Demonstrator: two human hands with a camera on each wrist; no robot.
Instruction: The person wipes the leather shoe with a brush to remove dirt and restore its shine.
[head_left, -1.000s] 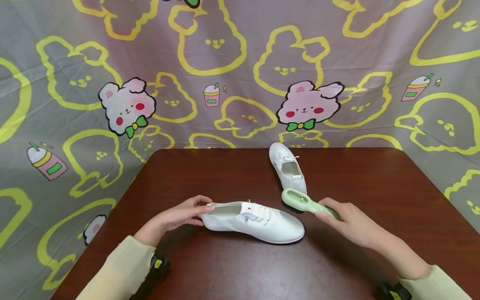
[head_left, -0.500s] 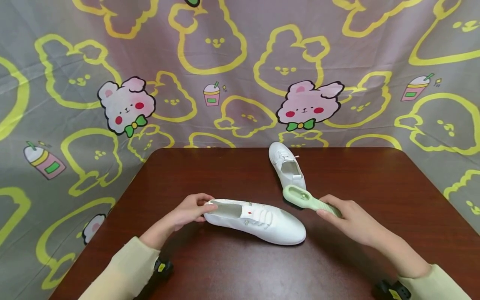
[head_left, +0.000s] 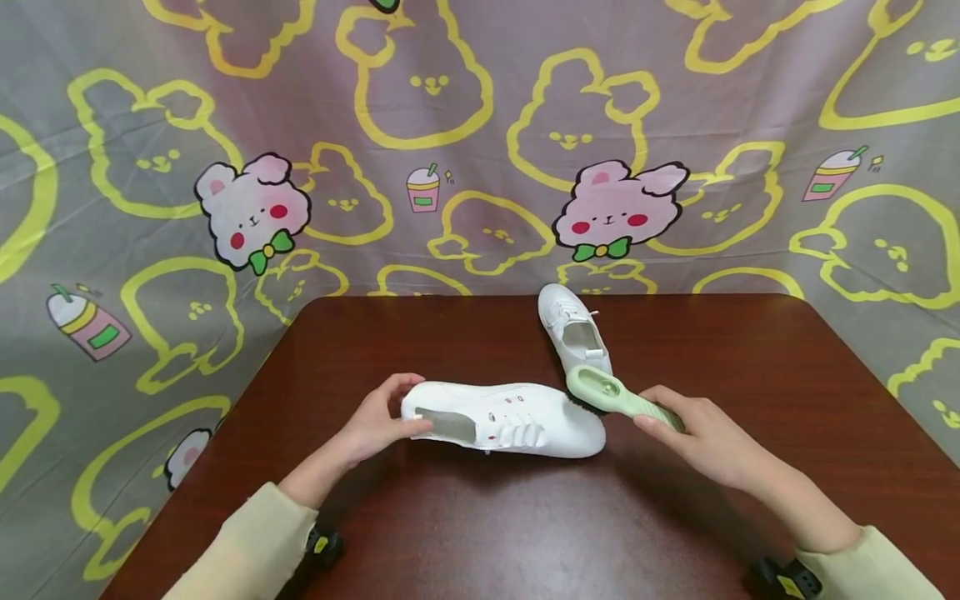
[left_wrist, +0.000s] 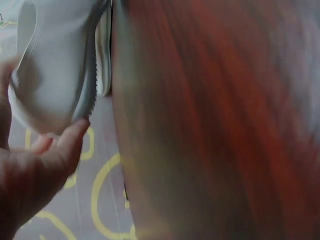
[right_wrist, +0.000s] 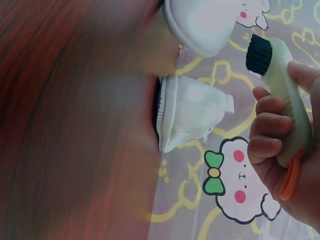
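Observation:
My left hand (head_left: 378,425) grips a white lace-up shoe (head_left: 517,417) by its heel, thumb at the opening and fingers behind. The shoe is rolled onto its side, opening toward me, toe pointing right. In the left wrist view, fingers hold the shoe's heel (left_wrist: 55,85) near the sole edge. My right hand (head_left: 697,433) holds a pale green brush (head_left: 622,396) by its handle, just off the shoe's toe. The right wrist view shows the brush's dark bristles (right_wrist: 259,55) and an orange loop (right_wrist: 290,180) at the handle end.
A second white shoe (head_left: 573,329) stands farther back on the dark red-brown table (head_left: 420,342), its heel partly behind the brush. A patterned cloth (head_left: 480,167) with cartoon figures hangs behind and beside the table.
My left hand has tilted the shoe so its opening turns toward me and its far side rises. The brush has shifted up slightly in my right hand.

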